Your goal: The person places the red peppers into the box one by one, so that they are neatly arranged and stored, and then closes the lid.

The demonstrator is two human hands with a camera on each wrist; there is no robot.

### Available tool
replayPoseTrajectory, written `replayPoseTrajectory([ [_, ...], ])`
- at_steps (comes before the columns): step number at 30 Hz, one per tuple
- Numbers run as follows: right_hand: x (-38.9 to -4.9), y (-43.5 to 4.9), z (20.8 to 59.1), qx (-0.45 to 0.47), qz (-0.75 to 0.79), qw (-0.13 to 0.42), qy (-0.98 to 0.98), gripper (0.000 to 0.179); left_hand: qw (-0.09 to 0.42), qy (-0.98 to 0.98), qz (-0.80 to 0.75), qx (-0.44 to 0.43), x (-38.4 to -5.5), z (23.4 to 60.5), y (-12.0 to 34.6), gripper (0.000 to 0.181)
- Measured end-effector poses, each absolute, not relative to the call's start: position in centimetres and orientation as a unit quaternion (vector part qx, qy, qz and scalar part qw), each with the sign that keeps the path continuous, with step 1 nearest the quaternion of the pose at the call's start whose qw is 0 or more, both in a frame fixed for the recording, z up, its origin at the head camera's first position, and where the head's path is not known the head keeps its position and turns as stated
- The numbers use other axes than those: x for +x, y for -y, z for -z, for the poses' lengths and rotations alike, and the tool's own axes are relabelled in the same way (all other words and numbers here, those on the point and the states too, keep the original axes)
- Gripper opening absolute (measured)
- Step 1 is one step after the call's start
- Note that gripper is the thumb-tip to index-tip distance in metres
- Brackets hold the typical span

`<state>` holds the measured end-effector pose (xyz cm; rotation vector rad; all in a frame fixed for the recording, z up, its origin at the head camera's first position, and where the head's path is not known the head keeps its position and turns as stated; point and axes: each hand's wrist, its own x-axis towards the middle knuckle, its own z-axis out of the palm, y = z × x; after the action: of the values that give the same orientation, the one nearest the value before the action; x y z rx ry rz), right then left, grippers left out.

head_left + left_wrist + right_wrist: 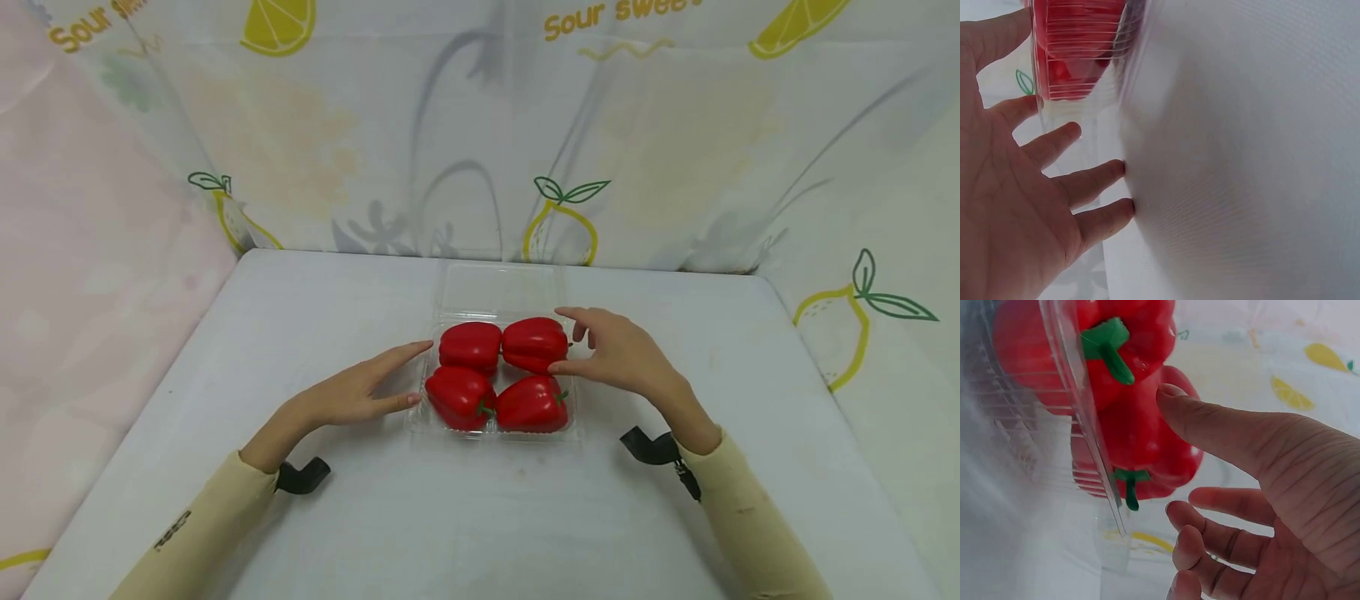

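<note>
Several red bell peppers with green stems sit in two rows inside a clear plastic clamshell box, its lid folded back flat behind it. At the box's left wall is my left hand, fingers spread, with thumb tip and forefinger right by the rim. On the other side my right hand hovers at the right rim with fingers loosely bent. Its thumb overlaps the back right pepper in the head view, and a gap shows between thumb and fingers. In front of that pepper lies another pepper, its stem pointing right.
The box stands mid-table on a white cloth. A white curtain with lemon prints hangs behind the table's back edge. Black wrist-mounted pieces stick out below both cuffs.
</note>
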<state>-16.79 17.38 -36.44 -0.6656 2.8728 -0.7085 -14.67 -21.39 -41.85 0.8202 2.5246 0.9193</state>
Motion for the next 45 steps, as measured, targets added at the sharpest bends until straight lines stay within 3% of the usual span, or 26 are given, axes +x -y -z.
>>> replayPoseTrajectory([
  [11, -17.7, -19.3, 36.2, -0.226, 0.272, 0.06, -0.934, 0.072, 0.166, -0.842, -0.433, 0.275, -16.2, 41.8, 21.6, 0.076],
  [24, -20.3, -21.3, 37.1, -0.227, 0.364, 0.095, -0.899, 0.064, 0.133, -0.779, -0.603, 0.108, -20.6, 41.6, 20.2, 0.062],
  [35, -22.4, -20.8, 38.3, -0.096, 0.438, 0.141, -0.883, 0.066, 0.134, -0.741, -0.657, 0.027, -22.6, 41.6, 18.1, 0.06],
  [45, -23.2, -20.2, 39.4, -0.026, 0.551, 0.216, -0.806, 0.065, 0.151, -0.709, -0.689, -0.013, -23.0, 41.7, 17.2, 0.056],
])
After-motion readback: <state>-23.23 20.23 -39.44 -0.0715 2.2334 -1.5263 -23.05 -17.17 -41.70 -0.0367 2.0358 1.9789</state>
